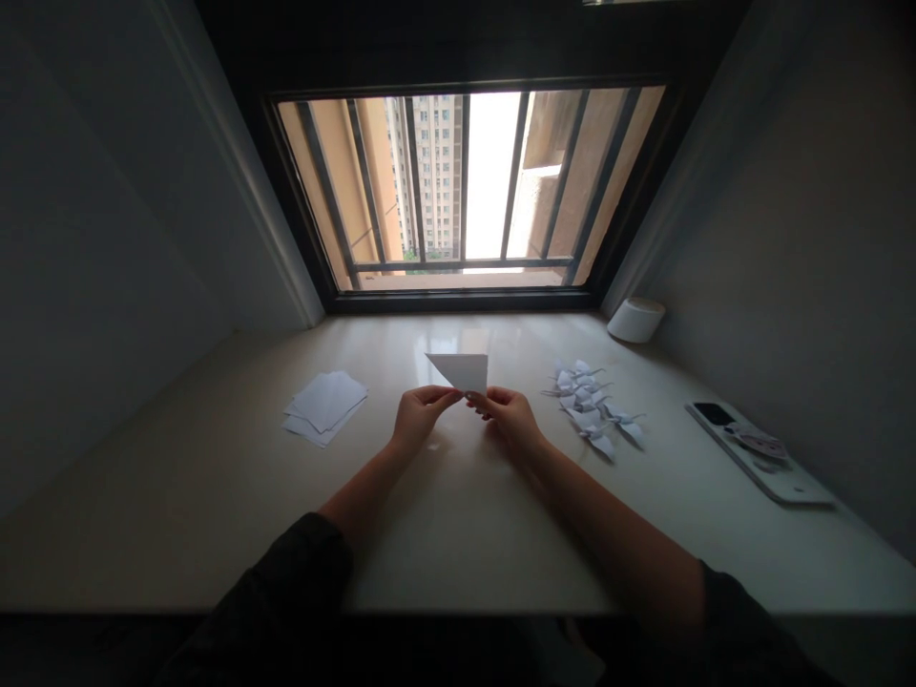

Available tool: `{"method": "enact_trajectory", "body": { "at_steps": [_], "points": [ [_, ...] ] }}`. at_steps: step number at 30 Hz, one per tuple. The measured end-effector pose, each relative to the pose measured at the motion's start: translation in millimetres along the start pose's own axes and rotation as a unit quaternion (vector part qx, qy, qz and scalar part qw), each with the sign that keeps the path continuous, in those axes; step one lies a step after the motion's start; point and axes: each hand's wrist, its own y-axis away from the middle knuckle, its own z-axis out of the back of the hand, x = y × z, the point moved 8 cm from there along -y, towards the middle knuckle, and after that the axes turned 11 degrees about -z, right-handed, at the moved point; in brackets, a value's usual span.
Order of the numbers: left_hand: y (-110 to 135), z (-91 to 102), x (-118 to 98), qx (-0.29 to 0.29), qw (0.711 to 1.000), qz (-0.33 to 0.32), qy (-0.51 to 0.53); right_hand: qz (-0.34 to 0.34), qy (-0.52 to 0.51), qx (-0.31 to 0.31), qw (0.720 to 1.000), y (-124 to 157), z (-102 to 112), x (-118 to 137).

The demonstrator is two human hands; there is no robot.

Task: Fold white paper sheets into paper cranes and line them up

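A white paper folded into a triangle (462, 369) is held upright above the pale tabletop (458, 515), near the middle. My left hand (417, 416) pinches its lower edge from the left. From the right, my right hand (508, 412) pinches the same lower edge, fingers closed on the paper. Both hands nearly touch at the fingertips. Dark sleeves cover my upper arms.
A loose stack of white paper sheets (325, 405) lies to the left. Several folded paper cranes (593, 408) are spread to the right. A white phone (759, 450) lies at the far right, a white cylinder (635, 319) at the back right. A barred window (465, 191) stands behind.
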Motion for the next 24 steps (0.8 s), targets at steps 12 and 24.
{"method": "enact_trajectory", "body": {
  "at_steps": [12,24],
  "points": [
    [2,1.7,0,-0.033,0.999,0.005,-0.011,0.023,0.102,0.035,0.994,7,-13,5],
    [-3,32.2,6,-0.166,0.984,0.065,0.022,0.026,0.113,0.066,0.991,8,-20,2]
  ]
}}
